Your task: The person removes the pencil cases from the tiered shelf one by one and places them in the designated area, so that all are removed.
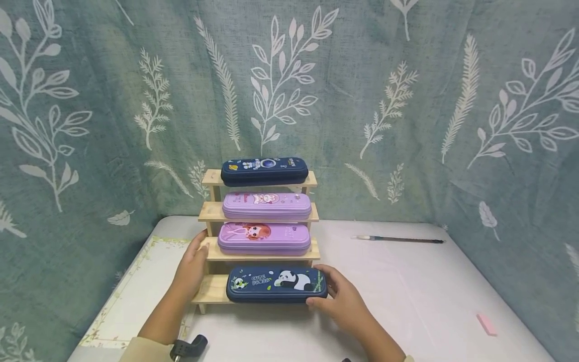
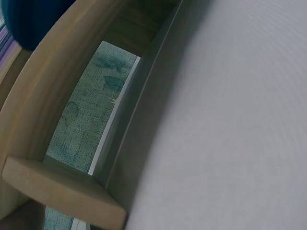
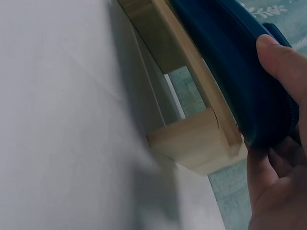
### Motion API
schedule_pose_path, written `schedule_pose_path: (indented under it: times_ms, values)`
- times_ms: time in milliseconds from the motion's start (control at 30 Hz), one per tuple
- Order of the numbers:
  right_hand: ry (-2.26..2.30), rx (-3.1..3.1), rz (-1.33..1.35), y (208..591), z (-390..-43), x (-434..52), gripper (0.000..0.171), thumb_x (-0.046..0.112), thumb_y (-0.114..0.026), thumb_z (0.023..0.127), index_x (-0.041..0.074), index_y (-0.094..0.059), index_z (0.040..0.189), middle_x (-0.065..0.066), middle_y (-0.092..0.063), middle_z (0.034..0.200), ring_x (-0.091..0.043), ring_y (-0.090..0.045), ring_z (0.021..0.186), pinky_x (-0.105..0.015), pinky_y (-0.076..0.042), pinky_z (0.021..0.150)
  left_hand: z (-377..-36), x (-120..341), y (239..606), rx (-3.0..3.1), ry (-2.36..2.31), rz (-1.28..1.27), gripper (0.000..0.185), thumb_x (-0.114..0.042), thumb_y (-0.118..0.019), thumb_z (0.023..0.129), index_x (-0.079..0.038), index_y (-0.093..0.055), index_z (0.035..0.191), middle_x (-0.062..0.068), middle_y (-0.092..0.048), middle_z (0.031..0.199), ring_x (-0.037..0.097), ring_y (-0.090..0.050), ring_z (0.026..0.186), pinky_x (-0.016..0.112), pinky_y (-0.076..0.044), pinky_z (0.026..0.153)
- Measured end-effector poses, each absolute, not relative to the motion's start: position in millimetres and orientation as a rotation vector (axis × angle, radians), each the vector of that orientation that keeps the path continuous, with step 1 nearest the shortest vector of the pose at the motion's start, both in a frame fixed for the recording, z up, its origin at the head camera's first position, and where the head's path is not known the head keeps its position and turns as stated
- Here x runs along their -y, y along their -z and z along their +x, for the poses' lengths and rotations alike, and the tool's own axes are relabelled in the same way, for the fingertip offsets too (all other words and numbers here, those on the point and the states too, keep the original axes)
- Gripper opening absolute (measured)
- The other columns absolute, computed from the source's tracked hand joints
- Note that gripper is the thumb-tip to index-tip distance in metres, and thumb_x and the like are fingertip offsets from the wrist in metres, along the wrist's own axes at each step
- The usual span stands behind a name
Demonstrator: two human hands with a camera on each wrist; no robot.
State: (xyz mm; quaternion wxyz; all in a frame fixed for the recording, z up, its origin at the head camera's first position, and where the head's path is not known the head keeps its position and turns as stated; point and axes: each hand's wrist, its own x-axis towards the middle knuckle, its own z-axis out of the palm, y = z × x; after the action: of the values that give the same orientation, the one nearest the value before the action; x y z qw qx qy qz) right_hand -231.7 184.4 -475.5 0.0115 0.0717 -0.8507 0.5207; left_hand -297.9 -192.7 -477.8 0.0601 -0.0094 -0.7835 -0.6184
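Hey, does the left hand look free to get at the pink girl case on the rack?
Probably yes. The left hand rests on the rack's left side, holding nothing, right beside the girl case. That case lies exposed on its step, nothing covering its front or left end.

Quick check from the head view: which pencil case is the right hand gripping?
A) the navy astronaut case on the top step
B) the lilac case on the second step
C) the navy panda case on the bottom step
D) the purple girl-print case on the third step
C: the right hand grips the end of the navy panda-print pencil case on the wooden stepped rack's bottom step.
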Motion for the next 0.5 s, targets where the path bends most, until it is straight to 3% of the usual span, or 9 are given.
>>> schedule_pose_path:
  times_ms: [233, 500]
  values:
    - [-1.699, 2.644, 0.152, 476, -228, -199, 0.082, 0.026, -0.095, 0.073, 0.024, -0.056, 0.146, -0.005, -0.056, 0.154, -0.027, -0.050, 0.147, -0.030, -0.044, 0.113, -299, 192, 479, 2.383, 1.872, -0.004, 0.055, -0.028, -0.029, 0.113, -0.024, -0.024, 0.168, 0.002, -0.022, 0.175, 0.031, -0.014, 0.163, 0.058, -0.010, 0.131]
    - [-1.751, 2.614, 0.172, 474, -225, -210, 0.082, 0.018, -0.094, 0.075, 0.019, -0.056, 0.147, -0.010, -0.056, 0.154, -0.029, -0.051, 0.146, -0.030, -0.045, 0.113, -296, 192, 477, 2.393, 1.873, -0.027, 0.055, -0.030, -0.027, 0.113, -0.025, -0.022, 0.168, 0.002, -0.021, 0.175, 0.031, -0.013, 0.163, 0.059, -0.009, 0.131]
